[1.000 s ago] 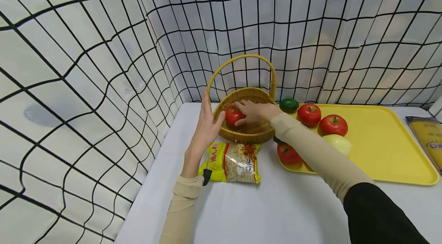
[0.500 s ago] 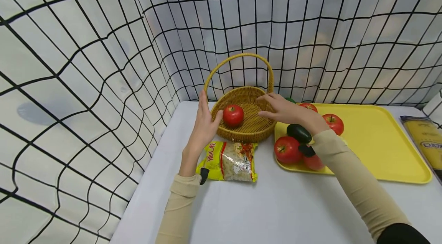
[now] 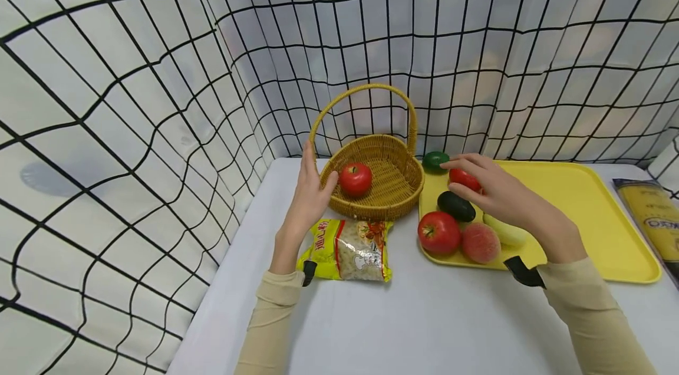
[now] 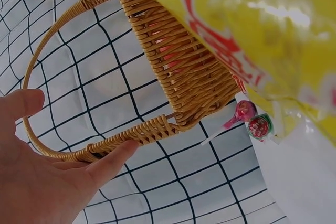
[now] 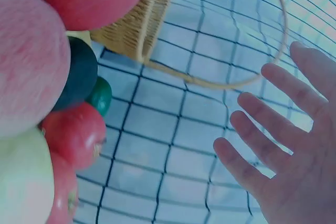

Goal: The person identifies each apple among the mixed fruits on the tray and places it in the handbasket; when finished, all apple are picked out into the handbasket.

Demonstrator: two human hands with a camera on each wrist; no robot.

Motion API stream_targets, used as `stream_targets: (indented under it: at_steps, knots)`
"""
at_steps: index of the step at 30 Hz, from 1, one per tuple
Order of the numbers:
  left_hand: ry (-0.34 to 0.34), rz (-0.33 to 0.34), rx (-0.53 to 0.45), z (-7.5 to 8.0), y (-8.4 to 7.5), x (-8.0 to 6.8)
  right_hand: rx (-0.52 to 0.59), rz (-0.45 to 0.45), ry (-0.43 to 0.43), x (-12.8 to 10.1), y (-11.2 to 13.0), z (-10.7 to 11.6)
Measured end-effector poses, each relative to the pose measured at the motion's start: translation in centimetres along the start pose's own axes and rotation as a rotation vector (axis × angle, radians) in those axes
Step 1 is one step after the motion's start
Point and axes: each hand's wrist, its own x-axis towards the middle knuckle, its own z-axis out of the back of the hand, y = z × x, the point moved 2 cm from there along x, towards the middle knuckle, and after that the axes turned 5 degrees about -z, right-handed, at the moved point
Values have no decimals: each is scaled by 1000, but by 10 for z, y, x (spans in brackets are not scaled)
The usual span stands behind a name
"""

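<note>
In the head view, a red apple (image 3: 355, 179) lies in the wicker basket (image 3: 379, 211). My left hand (image 3: 310, 195) stands upright at the basket's left side, and its straight fingers touch the handle (image 4: 121, 139) in the left wrist view. My right hand (image 3: 498, 193), fingers spread and holding nothing, hovers over the yellow tray (image 3: 594, 221). Beneath its fingertips is a red apple (image 3: 462, 179); another apple (image 5: 64, 187) is hidden from the head view. Nearby lie a dark avocado-like fruit (image 3: 456, 206), an apple (image 3: 439, 233), a peach (image 3: 480, 243) and a pale fruit (image 3: 506, 231).
A yellow macaroni bag (image 3: 350, 250) lies before the basket. A small green oval fruit (image 3: 435, 161) sits at the tray's back left corner. Two lollipops (image 4: 252, 119) show beside the bag. Black netting (image 3: 371, 21) encloses the back and left. Another packet (image 3: 652, 216) is at right.
The right hand has let go of the apple inside the basket and moved right, out over the tray. The left hand stays at the basket handle.
</note>
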Motion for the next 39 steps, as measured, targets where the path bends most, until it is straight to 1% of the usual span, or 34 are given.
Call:
stream_targets:
  at_steps: [5, 9, 13, 20, 24, 26, 31, 39]
  knots:
    - [0, -6, 3, -2, -2, 0, 0, 7, -95, -36, -6, 16]
    - [-2, -10, -8, -5, -1, 0, -10, -9, -188, -55, -12, 29]
    - [-5, -5, -11, -6, 2, -1, -48, -20, -251, -65, -19, 41]
    - [-16, -2, -3, -1, 1, 0, -81, -16, -357, -75, -29, 60]
    - [-10, 0, 5, -1, 0, 0, -89, -34, -424, -86, -36, 69]
    - [-7, 1, 7, -1, 0, 0, -101, -60, -452, -92, -40, 73]
    - [-8, -3, 18, -2, -1, 1, -135, -140, -459, -100, -51, 79]
    - [-13, -9, 25, -5, 0, 3, -184, -214, -419, -95, -73, 79]
